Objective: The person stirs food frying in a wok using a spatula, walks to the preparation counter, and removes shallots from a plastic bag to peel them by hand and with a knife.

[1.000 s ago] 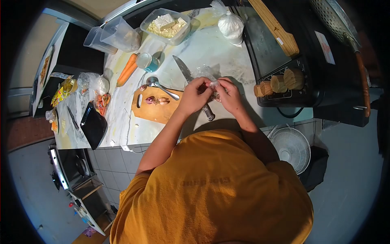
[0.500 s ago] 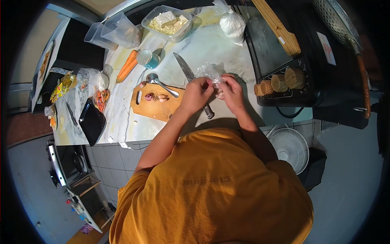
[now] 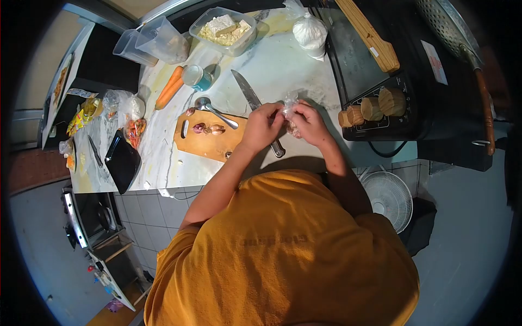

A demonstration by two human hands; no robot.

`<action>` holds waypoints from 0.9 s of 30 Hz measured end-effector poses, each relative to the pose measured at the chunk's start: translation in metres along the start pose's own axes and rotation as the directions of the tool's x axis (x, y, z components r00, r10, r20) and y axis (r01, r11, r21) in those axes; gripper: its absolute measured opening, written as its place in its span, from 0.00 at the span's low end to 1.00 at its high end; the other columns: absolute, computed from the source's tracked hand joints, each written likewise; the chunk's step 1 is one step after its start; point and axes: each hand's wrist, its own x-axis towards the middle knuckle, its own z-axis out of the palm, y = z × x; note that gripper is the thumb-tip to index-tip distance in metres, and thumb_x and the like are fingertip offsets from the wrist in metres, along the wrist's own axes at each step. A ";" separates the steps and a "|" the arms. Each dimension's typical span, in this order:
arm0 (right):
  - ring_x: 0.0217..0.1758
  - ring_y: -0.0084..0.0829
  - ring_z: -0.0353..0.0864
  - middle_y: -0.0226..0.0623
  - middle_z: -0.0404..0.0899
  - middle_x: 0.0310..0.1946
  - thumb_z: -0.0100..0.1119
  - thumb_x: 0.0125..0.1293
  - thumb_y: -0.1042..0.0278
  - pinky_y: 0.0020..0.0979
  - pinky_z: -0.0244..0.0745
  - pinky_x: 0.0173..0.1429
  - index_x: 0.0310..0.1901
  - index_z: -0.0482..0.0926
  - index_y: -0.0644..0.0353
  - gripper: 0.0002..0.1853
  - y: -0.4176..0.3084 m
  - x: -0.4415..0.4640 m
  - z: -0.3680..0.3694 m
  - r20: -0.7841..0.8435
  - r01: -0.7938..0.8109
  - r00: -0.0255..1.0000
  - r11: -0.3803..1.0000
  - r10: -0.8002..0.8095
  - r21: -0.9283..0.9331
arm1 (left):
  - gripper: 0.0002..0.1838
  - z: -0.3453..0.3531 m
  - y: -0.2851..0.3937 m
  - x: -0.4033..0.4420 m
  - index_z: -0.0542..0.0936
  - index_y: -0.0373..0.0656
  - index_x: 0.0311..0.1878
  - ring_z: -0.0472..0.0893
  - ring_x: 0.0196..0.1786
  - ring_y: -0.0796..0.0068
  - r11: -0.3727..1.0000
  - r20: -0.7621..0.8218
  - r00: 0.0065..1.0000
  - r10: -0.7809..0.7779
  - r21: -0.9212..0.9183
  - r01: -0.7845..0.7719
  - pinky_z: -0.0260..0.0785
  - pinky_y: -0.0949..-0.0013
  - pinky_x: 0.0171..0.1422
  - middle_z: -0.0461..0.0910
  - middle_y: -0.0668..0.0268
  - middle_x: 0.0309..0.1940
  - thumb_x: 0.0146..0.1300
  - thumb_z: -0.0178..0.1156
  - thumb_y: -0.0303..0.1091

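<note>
Between my two hands is a small clear plastic bag (image 3: pixel 292 100), its top gathered up above my fingers and something pale brownish in its lower part. My left hand (image 3: pixel 263 126) pinches the bag from the left, fingers closed. From the right, my right hand (image 3: pixel 311 124) grips the gathered neck with thumb and fingers. A large knife (image 3: pixel 248 91) lies under and behind my left hand, its handle end showing below. Left of that hand is a wooden cutting board (image 3: pixel 198 144) with several shallots (image 3: pixel 209 129) and a metal spoon (image 3: pixel 220 115).
Behind the board are carrots (image 3: pixel 170 88), a blue-labelled jar (image 3: pixel 197 78) and a plastic tub of tofu (image 3: pixel 224 32). A bag of white powder (image 3: pixel 310 33) stands near the black stove (image 3: pixel 380 103). A black tray (image 3: pixel 123 162) lies at left.
The bag's loose, spread top has been drawn together into a narrow upright bunch. My right hand has shifted slightly; the things on the counter stay put.
</note>
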 end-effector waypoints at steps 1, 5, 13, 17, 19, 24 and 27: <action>0.24 0.25 0.76 0.36 0.79 0.32 0.57 0.65 0.74 0.26 0.72 0.28 0.43 0.76 0.64 0.07 -0.016 -0.001 0.002 0.017 -0.245 0.969 0.962 0.245 0.120 | 0.10 -0.003 -0.002 0.002 0.82 0.34 0.44 0.83 0.35 0.52 1.000 0.033 0.999 0.011 -0.023 -0.010 0.76 0.61 0.41 0.82 0.50 0.36 0.61 0.61 0.27; 0.21 0.26 0.77 0.34 0.81 0.24 0.59 0.64 0.75 0.27 0.73 0.29 0.42 0.77 0.62 0.06 -0.023 0.003 0.013 -0.268 -0.067 0.960 0.995 0.084 0.072 | 0.10 0.001 -0.012 0.001 0.82 0.35 0.45 0.83 0.36 0.53 0.996 0.042 0.997 0.064 -0.069 -0.061 0.76 0.62 0.40 0.82 0.50 0.37 0.62 0.60 0.26; 0.37 0.27 0.81 0.38 0.80 0.44 0.61 0.64 0.73 0.31 0.79 0.34 0.43 0.81 0.64 0.08 -0.022 0.000 0.009 -0.202 0.090 0.966 0.939 -0.164 -0.332 | 0.09 0.008 -0.007 -0.001 0.81 0.34 0.43 0.83 0.30 0.60 0.991 -0.045 0.995 -0.085 -0.105 0.080 0.75 0.64 0.37 0.82 0.52 0.30 0.62 0.62 0.29; 0.43 0.27 0.79 0.39 0.74 0.51 0.62 0.63 0.73 0.30 0.78 0.34 0.42 0.80 0.67 0.08 -0.004 -0.002 0.003 -0.083 -0.035 0.996 0.999 0.033 -0.022 | 0.09 0.008 -0.009 -0.001 0.81 0.34 0.41 0.83 0.28 0.62 0.988 -0.062 0.989 -0.134 -0.085 0.129 0.74 0.65 0.35 0.82 0.53 0.27 0.62 0.62 0.30; 0.45 0.26 0.78 0.38 0.73 0.51 0.62 0.63 0.73 0.27 0.77 0.31 0.40 0.80 0.68 0.08 0.021 -0.002 0.001 -0.002 0.024 1.000 0.989 -0.024 0.148 | 0.08 0.003 -0.002 0.000 0.81 0.34 0.42 0.82 0.29 0.69 0.992 -0.028 0.993 -0.117 -0.045 0.116 0.74 0.68 0.36 0.83 0.56 0.27 0.63 0.62 0.29; 0.33 0.23 0.80 0.36 0.78 0.42 0.61 0.64 0.75 0.22 0.72 0.24 0.39 0.79 0.67 0.05 -0.005 -0.003 0.006 -0.089 -0.018 0.996 0.988 0.032 0.155 | 0.09 0.005 -0.008 -0.003 0.81 0.34 0.41 0.83 0.28 0.63 0.995 -0.060 0.998 -0.033 -0.099 0.026 0.74 0.66 0.35 0.82 0.53 0.28 0.62 0.63 0.30; 0.24 0.22 0.79 0.33 0.79 0.35 0.62 0.64 0.75 0.23 0.73 0.23 0.39 0.79 0.67 0.05 -0.043 0.000 0.007 -0.155 -0.295 0.922 0.905 0.354 0.308 | 0.09 0.003 -0.010 -0.001 0.82 0.34 0.41 0.83 0.28 0.66 0.992 -0.032 0.996 -0.082 -0.100 0.078 0.74 0.67 0.35 0.83 0.53 0.28 0.62 0.63 0.30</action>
